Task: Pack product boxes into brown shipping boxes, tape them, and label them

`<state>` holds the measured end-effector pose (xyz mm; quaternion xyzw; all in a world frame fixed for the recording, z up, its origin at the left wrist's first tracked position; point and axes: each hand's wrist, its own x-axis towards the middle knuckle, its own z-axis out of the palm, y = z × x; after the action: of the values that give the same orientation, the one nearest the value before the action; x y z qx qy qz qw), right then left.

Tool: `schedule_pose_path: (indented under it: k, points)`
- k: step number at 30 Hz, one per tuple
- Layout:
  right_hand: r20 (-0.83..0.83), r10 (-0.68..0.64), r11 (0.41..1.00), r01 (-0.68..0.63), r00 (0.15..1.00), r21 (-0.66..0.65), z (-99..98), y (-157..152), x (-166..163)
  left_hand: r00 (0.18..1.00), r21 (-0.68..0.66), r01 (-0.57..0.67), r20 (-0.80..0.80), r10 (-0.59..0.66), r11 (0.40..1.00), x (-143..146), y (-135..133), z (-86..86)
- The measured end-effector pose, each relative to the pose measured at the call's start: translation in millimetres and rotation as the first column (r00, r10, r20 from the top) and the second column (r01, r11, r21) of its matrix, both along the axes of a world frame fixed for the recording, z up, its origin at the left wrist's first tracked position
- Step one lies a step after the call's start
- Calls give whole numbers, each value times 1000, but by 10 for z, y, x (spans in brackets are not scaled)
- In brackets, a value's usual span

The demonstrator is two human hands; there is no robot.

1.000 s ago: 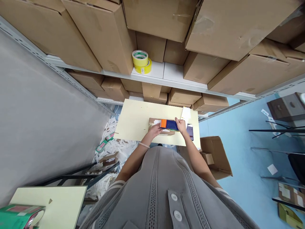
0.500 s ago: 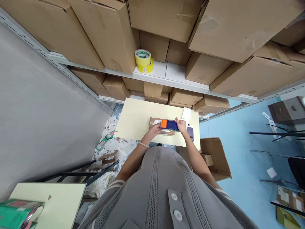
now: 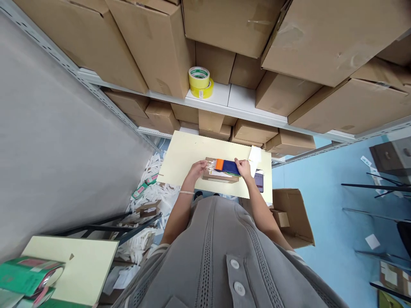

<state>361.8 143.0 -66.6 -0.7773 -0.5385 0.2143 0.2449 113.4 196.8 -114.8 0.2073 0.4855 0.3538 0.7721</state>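
Note:
A flat cardboard box (image 3: 219, 176) lies on a pale yellow table (image 3: 186, 156). On top of it rests a dark blue packet with an orange end (image 3: 226, 165). My right hand (image 3: 243, 167) grips the packet's right end, fingers closed. My left hand (image 3: 198, 168) is at the box's left end, its fingers pinched on thin white strips (image 3: 210, 165) next to the orange end.
A white paper (image 3: 256, 154) and a phone (image 3: 259, 181) lie on the table's right. Yellow tape rolls (image 3: 199, 82) sit on a shelf among cardboard boxes. An open carton (image 3: 290, 216) stands on the blue floor. White scraps (image 3: 149, 190) litter the floor left. Another table (image 3: 77, 265) holds green packets (image 3: 30, 273).
My left hand has shifted left off the packet to the box's left end and now pinches white strips. My right hand stays on the packet. The view has tilted slightly.

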Motion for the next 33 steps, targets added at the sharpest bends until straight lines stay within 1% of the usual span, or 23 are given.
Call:
schedule_pose_path:
  k: [4, 9, 11, 14, 19, 25, 28, 33]
  points:
    - [99, 32, 999, -29, 995, -34, 29, 48, -122, 999, 25, -19, -37, 20, 1000, -204, 6, -28]
    - [209, 67, 995, -50, 976, -82, 54, 89, -289, 992, 54, -66, -104, 72, 996, -312, 89, -48]
    - [237, 65, 995, -46, 969, -84, 60, 98, -322, 990, 59, -68, -121, 74, 996, -305, 97, -64]
    - [250, 79, 994, -59, 965, -89, 69, 97, -338, 986, 46, -55, -154, 62, 997, -257, 39, -117]
    - [279, 105, 992, -80, 955, -99, 70, 83, -360, 962, 4, -58, -269, 57, 998, -179, -79, -228]
    - [287, 99, 993, -78, 953, -85, 68, 87, -376, 909, 36, -87, -406, 94, 996, -75, -30, -274]
    - [276, 91, 994, -71, 957, -83, 71, 80, -369, 905, 9, -77, -419, 74, 997, -71, -44, -284]
    - [264, 79, 995, -62, 961, -72, 62, 47, -375, 929, -118, -37, -370, -9, 992, -114, -199, -337]
